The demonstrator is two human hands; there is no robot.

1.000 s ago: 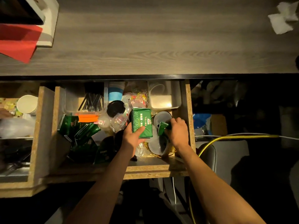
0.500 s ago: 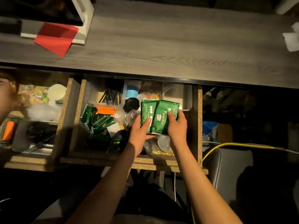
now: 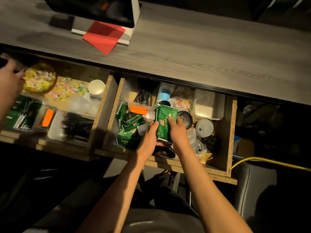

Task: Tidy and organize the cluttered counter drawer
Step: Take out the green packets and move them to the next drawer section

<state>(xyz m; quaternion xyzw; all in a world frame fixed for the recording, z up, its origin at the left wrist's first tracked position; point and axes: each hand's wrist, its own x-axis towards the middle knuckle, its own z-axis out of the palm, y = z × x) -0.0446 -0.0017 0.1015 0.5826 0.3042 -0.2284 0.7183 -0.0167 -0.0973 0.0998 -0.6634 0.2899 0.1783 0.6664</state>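
The open wooden drawer (image 3: 230, 132) is crowded with small items. Both my hands hold a stack of green packets (image 3: 165, 118) upright above its middle. My left hand (image 3: 149, 140) grips the stack's left and lower edge, and my right hand (image 3: 178, 132) pinches its right side with the thumb on the front. More green packets (image 3: 130, 125) lie heaped in the drawer's left part. Black straws (image 3: 144, 96) sit in a clear tub at the back. Clear cup lids (image 3: 204, 126) and a black lid (image 3: 185, 117) lie at the right.
A second open drawer (image 3: 99, 115) at the left holds candies, a paper cup (image 3: 96, 88), black forks and green packets. Another person's hand (image 3: 8, 84) holds a yellow bowl of candies (image 3: 39, 79) there. A red paper (image 3: 104, 36) and a screen stand on the counter. A yellow cable (image 3: 269, 161) runs at the right.
My right hand brought a picked-up green packet against the one in my left hand, and both now squeeze the stack together. The view swung left, showing the second drawer and another person's hand.
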